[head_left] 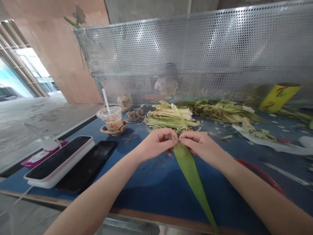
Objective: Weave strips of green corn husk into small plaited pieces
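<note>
Our left hand (pixel 160 141) and right hand (pixel 199 143) pinch the far end of a green leaf (pixel 192 173), which slants toward us across the blue table (pixel 146 192). Handling it well, we judge, calls for thumbs close together and light, even pressure, so it does not split. Both grips are narrow, fingers curled in; just beyond lies a stalk bundle (pixel 168 116).

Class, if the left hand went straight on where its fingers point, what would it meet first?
Probably the right hand, just beside it at the green leaf; any gap is hard to judge.
</note>
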`<state>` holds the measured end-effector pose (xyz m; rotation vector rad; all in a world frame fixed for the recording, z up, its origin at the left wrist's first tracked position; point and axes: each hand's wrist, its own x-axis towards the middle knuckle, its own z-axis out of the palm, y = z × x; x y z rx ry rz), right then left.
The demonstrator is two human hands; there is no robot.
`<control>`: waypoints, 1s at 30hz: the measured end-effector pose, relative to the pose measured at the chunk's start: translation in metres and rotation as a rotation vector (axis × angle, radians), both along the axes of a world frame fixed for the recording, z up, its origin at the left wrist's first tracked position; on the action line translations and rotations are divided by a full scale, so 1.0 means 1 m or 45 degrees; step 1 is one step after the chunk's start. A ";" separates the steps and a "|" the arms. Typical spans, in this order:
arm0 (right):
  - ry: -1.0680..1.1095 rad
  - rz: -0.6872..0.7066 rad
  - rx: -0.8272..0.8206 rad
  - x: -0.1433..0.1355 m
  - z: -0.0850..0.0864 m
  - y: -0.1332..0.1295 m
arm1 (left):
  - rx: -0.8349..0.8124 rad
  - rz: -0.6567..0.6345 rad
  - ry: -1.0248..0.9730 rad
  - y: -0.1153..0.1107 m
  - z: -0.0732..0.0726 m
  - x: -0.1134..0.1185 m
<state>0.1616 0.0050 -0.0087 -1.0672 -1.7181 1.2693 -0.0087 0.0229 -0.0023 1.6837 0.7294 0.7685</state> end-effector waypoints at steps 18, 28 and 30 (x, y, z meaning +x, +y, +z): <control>0.176 -0.228 -0.108 -0.006 -0.003 0.003 | 0.222 0.297 -0.095 -0.011 -0.011 0.010; 0.159 -0.118 0.001 0.001 0.001 0.006 | -0.304 0.103 -0.294 -0.007 -0.005 0.008; 0.138 -0.135 0.026 0.000 -0.001 0.006 | -0.330 0.129 -0.257 -0.008 -0.006 0.008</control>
